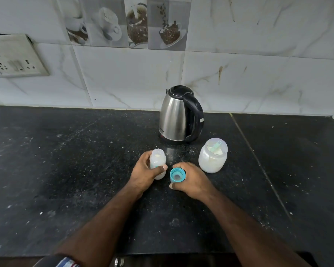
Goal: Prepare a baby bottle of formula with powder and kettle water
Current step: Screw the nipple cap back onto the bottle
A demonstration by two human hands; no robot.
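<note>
I see a black speckled countertop (pixel 66 170), dusted with pale flecks, carrying a steel kettle (pixel 176 116) at its centre, a powder jar (pixel 212 159) at the kettle's five o'clock, and a baby bottle (pixel 158 160) at its seven o'clock.

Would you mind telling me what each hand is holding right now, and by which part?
The left hand grips the open baby bottle around its lower body. The right hand holds the teal bottle cap by its side, underside facing up.
</note>
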